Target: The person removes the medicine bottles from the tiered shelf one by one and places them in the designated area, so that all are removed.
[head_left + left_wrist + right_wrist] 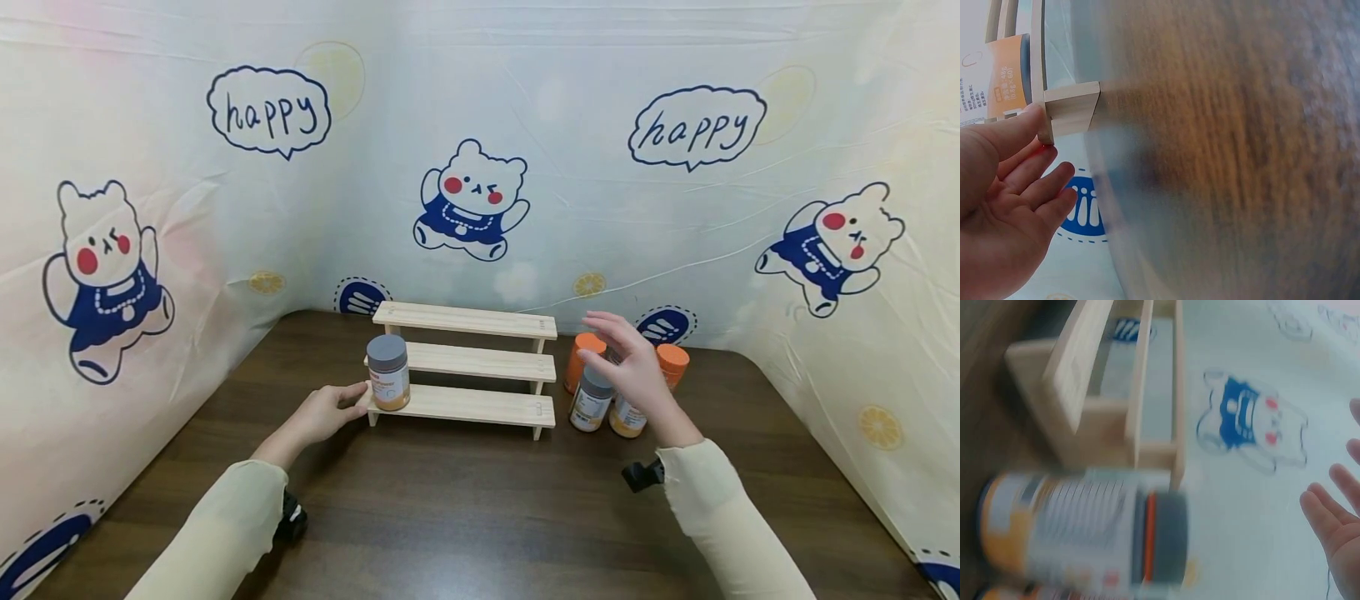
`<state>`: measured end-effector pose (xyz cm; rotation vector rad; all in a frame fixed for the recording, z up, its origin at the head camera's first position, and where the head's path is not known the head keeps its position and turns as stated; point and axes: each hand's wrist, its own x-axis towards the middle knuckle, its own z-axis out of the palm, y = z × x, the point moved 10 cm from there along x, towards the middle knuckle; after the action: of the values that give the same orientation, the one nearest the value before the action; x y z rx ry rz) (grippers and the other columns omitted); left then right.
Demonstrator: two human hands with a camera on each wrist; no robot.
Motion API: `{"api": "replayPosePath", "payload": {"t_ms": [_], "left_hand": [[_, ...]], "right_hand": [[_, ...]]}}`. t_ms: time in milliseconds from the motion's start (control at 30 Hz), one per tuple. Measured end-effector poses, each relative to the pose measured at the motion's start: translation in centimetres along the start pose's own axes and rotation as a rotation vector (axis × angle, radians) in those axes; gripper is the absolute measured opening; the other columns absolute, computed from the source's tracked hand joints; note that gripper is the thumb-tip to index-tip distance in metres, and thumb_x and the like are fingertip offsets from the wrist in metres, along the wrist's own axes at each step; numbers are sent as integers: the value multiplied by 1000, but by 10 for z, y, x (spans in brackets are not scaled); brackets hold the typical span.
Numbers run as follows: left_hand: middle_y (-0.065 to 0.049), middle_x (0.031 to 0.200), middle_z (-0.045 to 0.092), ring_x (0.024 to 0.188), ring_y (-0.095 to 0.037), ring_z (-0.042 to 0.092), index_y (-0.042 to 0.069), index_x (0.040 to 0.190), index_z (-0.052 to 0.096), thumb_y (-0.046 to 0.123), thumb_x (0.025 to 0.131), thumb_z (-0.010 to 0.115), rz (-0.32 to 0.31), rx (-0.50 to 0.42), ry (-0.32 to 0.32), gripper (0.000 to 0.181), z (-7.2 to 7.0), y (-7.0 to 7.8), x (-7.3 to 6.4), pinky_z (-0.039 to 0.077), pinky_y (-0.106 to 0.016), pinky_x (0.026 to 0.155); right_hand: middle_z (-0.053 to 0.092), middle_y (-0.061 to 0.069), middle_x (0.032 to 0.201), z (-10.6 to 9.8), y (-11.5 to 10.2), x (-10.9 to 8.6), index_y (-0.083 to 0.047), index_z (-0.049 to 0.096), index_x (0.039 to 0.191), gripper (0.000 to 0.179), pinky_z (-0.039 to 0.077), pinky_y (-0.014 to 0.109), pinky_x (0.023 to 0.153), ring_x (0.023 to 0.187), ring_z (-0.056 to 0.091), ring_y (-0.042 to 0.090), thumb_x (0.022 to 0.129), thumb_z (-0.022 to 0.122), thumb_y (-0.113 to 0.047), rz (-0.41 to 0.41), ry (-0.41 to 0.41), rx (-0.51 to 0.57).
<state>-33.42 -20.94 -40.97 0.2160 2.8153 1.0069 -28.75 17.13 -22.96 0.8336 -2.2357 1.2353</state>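
Observation:
A light wooden three-step rack (465,403) stands on the table. At the left end of its lowest step is an upright grey-capped bottle (388,373) with a white and orange label. My left hand (327,412) pinches that step's left end between thumb and forefinger, beside the bottle; the other fingers (1054,181) stay off the wood. Right of the rack, my right hand (633,367) hovers over a cluster of bottles, fingers spread and holding nothing. A grey-capped bottle (591,402) stands at the cluster's front, and this hand partly hides the bottles behind.
Orange-capped bottles (672,360) stand at the back of the cluster. The dark wood-grain table (465,517) reaches a printed cloth backdrop (570,217) at the back and both sides. A black strap device (643,477) sits at the right wrist.

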Motion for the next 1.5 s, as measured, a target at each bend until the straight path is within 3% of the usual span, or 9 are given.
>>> {"api": "replayPosePath", "payload": {"t_ms": [233, 500, 733, 900, 1033, 1200, 1500], "left_hand": [[-23, 137, 39, 124, -42, 36, 0, 136, 42, 24, 92, 57, 21, 2, 7, 52, 0, 1, 0, 31, -56, 96], [-22, 137, 39, 124, -41, 36, 1, 136, 42, 24, 92, 57, 25, 9, 9, 52, 0, 0, 1, 31, -55, 97], [-22, 136, 40, 124, -41, 36, 0, 136, 43, 24, 92, 58, 32, 15, 13, 52, -1, 2, -1, 31, -55, 97], [-22, 137, 40, 124, -41, 35, -1, 136, 42, 23, 92, 58, 26, 11, 13, 52, -1, 2, -2, 30, -55, 97], [-22, 137, 39, 125, -40, 35, -1, 136, 42, 23, 92, 57, 22, 8, 11, 52, 0, 2, -2, 30, -55, 98], [-22, 138, 39, 125, -41, 34, 0, 136, 42, 23, 93, 57, 17, 13, 12, 51, 1, 1, -1, 30, -56, 97], [-23, 137, 39, 124, -42, 35, 0, 136, 42, 23, 93, 56, 28, -29, 16, 51, -1, -1, -1, 30, -57, 97]], "right_hand": [[47, 24, 127, 40, -30, 22, 9, 54, 121, 40, 39, 44, 96, 116, 47, 34, 82, 65, 5, -70, -83, 56], [49, 24, 125, 79, -45, 41, 11, 54, 119, 41, 39, 44, 95, 117, 46, 32, 80, 67, 6, -151, -140, 131], [50, 13, 128, 125, -21, 55, 0, 55, 124, 46, 40, 43, 95, 118, 46, 23, 82, 70, -7, -152, -203, 177], [51, 11, 127, 153, -22, 60, 0, 56, 123, 46, 40, 33, 96, 116, 48, 16, 81, 72, -12, -120, -252, 214], [51, 8, 126, 174, -24, 61, -1, 57, 122, 46, 40, 32, 95, 114, 48, 13, 81, 72, -13, -99, -283, 216], [52, 5, 125, 196, -22, 62, -4, 58, 121, 45, 41, 37, 95, 115, 47, 11, 80, 73, -15, -80, -301, 236], [52, 7, 126, 225, -14, 63, -6, 60, 120, 42, 40, 30, 95, 116, 47, 14, 81, 71, -19, -35, -333, 269]]}}
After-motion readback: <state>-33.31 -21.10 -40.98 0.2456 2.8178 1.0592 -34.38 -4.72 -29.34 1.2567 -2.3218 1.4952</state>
